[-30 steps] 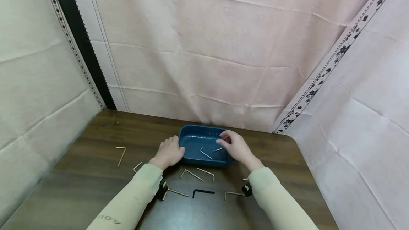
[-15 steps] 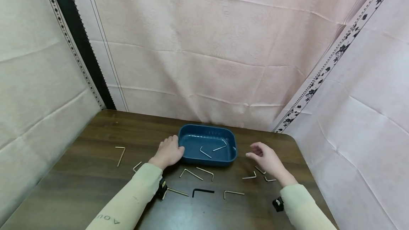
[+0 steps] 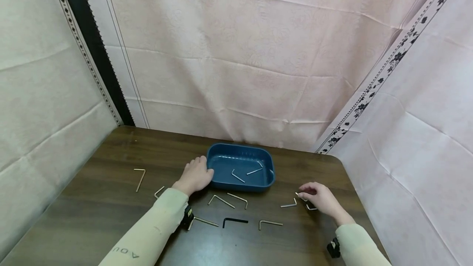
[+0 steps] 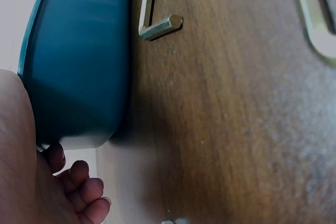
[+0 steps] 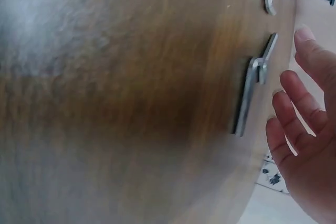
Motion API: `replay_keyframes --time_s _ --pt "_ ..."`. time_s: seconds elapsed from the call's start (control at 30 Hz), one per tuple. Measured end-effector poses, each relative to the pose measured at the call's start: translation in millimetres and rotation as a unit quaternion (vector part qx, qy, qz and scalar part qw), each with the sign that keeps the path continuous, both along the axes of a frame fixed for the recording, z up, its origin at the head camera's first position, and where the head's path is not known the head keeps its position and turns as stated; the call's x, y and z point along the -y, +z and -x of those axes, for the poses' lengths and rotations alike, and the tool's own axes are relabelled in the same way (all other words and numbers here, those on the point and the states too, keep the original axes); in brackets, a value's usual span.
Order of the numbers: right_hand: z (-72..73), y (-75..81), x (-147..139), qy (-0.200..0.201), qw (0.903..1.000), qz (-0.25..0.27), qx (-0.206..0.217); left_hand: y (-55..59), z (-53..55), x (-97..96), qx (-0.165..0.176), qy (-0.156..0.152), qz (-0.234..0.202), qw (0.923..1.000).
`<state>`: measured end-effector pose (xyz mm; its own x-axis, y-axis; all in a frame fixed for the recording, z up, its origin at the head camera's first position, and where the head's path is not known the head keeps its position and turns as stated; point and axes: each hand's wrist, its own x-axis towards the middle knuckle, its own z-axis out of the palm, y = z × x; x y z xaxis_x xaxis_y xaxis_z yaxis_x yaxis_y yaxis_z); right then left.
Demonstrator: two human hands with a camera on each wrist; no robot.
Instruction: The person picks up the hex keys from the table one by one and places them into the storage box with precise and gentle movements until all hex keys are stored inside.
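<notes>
My left hand (image 3: 194, 175) grips the left end of a blue plastic tray (image 3: 236, 186), thumb at the rim; the left wrist view shows its fingers (image 4: 86, 195) curled beside the tray's end. Two silver hex keys (image 3: 255, 171) lie inside the tray. My right hand (image 3: 320, 198) hovers just above the table on the right, with nothing in it. Its fingers (image 5: 294, 124) are spread and loosely bent in the right wrist view. Close by lie two silver hex keys (image 5: 245, 98) that overlap, partly covered by the hand in the head view, and another hex key (image 3: 289, 206).
Several hex keys (image 3: 223, 202) lie scattered on the wooden table (image 3: 111, 216) in front of the tray and to its left. One of them is a black hex key (image 3: 235, 220). Pale cloth walls (image 3: 221, 73) stand round the table's back and sides.
My right hand has left the tray's right side, moved right and come down over the hex keys there. The left hand and the tray have stayed in place.
</notes>
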<state>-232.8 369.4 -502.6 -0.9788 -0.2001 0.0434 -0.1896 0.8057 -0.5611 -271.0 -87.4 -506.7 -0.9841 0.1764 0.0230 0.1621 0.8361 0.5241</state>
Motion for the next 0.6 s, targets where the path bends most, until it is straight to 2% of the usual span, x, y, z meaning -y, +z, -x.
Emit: replay_keyframes --time_s 0.23,0.6 --pt "2.2 -9.0 -6.9 0.006 0.9996 0.021 0.016 -0.5 -0.6 0.9 -0.001 0.001 -0.002 1.0000" --pt "4.0 -16.0 -6.5 -0.011 0.9999 -0.008 0.003 0.6 -0.9 0.2 0.002 0.001 -0.003 1.0000"
